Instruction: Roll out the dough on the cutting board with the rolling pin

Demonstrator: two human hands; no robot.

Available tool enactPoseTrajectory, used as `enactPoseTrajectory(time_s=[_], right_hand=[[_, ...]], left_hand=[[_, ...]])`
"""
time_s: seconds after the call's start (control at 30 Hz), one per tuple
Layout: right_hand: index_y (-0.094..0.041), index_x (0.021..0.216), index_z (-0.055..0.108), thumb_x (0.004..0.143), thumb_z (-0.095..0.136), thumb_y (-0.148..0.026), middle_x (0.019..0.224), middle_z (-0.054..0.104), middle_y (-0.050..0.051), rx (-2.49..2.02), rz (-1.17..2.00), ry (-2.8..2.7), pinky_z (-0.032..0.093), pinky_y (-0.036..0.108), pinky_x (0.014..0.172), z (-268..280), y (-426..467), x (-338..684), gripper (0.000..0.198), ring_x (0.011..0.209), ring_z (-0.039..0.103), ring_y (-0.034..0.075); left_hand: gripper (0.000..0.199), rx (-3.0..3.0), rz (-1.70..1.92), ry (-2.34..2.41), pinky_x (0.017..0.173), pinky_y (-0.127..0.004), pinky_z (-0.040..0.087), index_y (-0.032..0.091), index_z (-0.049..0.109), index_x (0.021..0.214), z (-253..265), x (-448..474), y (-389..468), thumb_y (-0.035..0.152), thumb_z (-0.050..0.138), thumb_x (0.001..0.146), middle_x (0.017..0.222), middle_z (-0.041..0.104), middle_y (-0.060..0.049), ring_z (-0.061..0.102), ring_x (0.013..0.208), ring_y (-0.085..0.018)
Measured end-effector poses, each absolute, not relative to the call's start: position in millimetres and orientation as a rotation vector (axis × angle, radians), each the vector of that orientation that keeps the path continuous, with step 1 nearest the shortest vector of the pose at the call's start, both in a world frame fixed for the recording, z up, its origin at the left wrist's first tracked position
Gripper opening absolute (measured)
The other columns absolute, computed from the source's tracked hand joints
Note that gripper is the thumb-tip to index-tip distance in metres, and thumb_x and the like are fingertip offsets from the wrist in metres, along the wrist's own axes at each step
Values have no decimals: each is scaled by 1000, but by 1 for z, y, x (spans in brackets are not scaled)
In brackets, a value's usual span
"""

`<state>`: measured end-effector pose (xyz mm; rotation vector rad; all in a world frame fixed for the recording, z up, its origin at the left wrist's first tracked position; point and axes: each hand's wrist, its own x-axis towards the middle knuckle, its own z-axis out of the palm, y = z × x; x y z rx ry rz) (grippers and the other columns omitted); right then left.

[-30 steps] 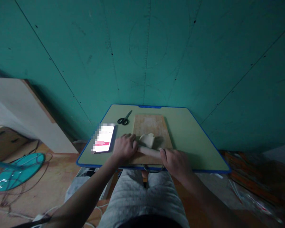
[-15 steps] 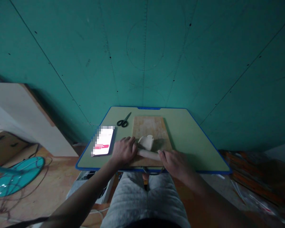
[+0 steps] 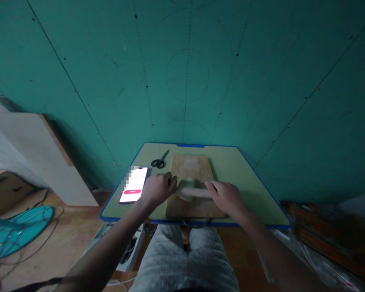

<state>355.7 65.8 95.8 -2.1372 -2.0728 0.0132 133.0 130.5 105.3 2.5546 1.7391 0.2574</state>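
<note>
A pale wooden rolling pin point(image 3: 197, 192) lies crosswise over a flat piece of dough point(image 3: 187, 198), which shows on both its near and far sides. My left hand point(image 3: 161, 187) is closed around the pin's left end. The right end is in my right hand point(image 3: 226, 196), fingers wrapped over it with the thumb along the pin. Dough and pin are on a wooden cutting board point(image 3: 190, 164), whose far part has a whitish dusting. Some blur softens the dough's outline.
Black-handled scissors point(image 3: 159, 159) and a lit phone point(image 3: 135, 184) lie left of the board on a blue-edged table point(image 3: 246, 178). A green wall point(image 3: 185, 93) rises behind it. Cables and a teal round base point(image 3: 21, 229) are on the floor at left.
Both hands have pushed the rolling pin forward, away from my body, from the near side of the dough onto it. The camera view has tilted slightly up.
</note>
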Motion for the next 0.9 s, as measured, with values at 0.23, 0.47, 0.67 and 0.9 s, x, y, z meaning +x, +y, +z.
enactPoseTrajectory(time_s=[0.23,0.47,0.67,0.9], right_hand=[[-22,80,62,98,35,-42,81,72,3,-2023,-202,-2060,26,28,57,93,58,342,38,68,64,15],[-21,84,63,100,33,-38,78,71,5,-2073,-301,-2010,26,27,57,69,67,338,39,66,63,15],[-19,76,62,100,30,-34,75,67,5,-1943,-257,-1947,28,26,60,51,74,345,43,69,60,14],[-19,83,70,101,28,-43,84,73,9,-2164,93,-1967,32,27,62,70,93,352,52,73,65,17]], left_hand=[[49,2562,281,1772,57,-28,35,19,68,80,107,127,140,45,29,94,78,72,-10,67,70,-22],[42,2483,275,1789,63,-27,37,20,66,89,78,135,147,38,29,95,89,72,-9,67,82,-20],[39,2472,345,1838,62,-27,39,20,66,90,74,139,143,37,31,94,91,71,-8,67,82,-21],[51,2379,189,1885,66,-33,47,18,72,91,79,147,158,44,29,91,88,73,-15,69,81,-28]])
